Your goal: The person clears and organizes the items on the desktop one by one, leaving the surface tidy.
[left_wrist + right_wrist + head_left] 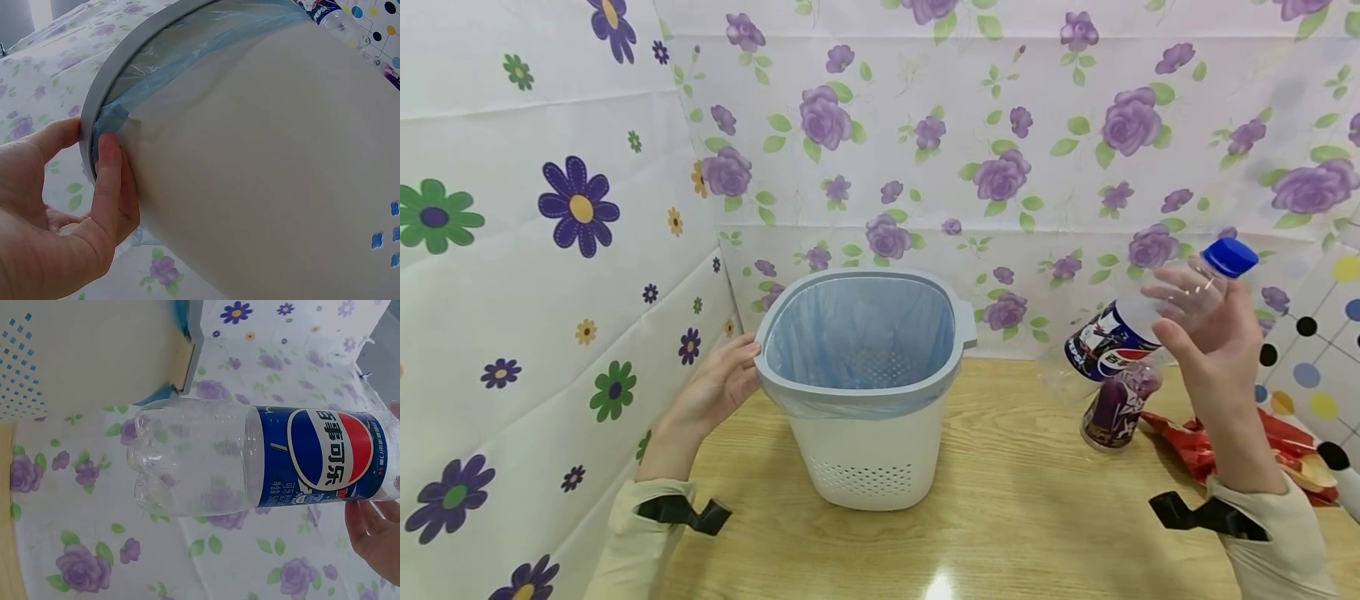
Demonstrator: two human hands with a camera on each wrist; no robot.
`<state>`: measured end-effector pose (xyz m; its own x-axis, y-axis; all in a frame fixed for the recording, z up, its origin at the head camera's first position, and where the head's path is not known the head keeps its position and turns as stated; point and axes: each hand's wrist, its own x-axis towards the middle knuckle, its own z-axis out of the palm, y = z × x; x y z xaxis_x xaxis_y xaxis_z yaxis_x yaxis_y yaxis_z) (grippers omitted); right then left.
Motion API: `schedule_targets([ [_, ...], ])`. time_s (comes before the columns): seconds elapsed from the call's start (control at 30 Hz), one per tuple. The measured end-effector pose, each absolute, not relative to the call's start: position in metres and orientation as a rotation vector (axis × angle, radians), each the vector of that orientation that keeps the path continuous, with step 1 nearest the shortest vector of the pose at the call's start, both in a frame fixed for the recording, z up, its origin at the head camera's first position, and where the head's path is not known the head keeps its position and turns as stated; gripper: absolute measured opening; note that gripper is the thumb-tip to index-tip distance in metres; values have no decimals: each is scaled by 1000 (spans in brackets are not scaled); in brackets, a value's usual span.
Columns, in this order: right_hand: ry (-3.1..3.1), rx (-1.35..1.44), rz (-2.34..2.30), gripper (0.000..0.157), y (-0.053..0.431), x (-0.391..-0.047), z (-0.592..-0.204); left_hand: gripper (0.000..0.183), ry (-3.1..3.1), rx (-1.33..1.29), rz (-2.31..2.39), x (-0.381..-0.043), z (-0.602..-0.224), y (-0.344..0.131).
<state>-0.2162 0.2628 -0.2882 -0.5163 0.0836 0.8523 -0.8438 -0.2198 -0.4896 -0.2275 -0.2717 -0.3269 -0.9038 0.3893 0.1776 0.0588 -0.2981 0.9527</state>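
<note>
1. Head view, progress: bin point(868, 450) stood upright on the table point(1000, 517), left of middle, liner point(865, 325) folded out over its rim point(850, 398). Cola bottle point(1108, 343) was at the right, off the table, tilted, cap far right, base toward the bin but apart from it. My read: bin lined and steadied, bottle picked up = done; bottle into bin = not done. Small bottle point(1111, 417) and red packet point(1187, 446) sat on the table at right, probably left for later.
2. Head view, hands: left hand point(718, 383) held the bin's left rim, partly closed. Right hand point(1221, 333) was wrapped round the cola bottle's upper part, thumb spread from the fingers.
3. Head view, count: 1 bin, 1 liner, 1 cola bottle, 1 small bottle, 1 packet, 2 hands. Couldn't tell whether anything lay at the bin's bottom.
4. Left wrist view: left hand pinched rim and liner edge, thumb and fingers on opposite sides. 1 bin; parts of 2 bottles at the far edge.
5. Right wrist view: 1 cola bottle, see-through below the label, no drink visible there. Right hand's fingers touched it near the label; most of the grip was out of frame. 1 bin, partly shown.
</note>
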Motion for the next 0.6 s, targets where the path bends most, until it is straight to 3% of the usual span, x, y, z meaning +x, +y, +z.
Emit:
schedule_targets([
  [0.6,-1257,986,1822,62,229,-210,-248,28,1741,560,2304,-228,-328,-272],
])
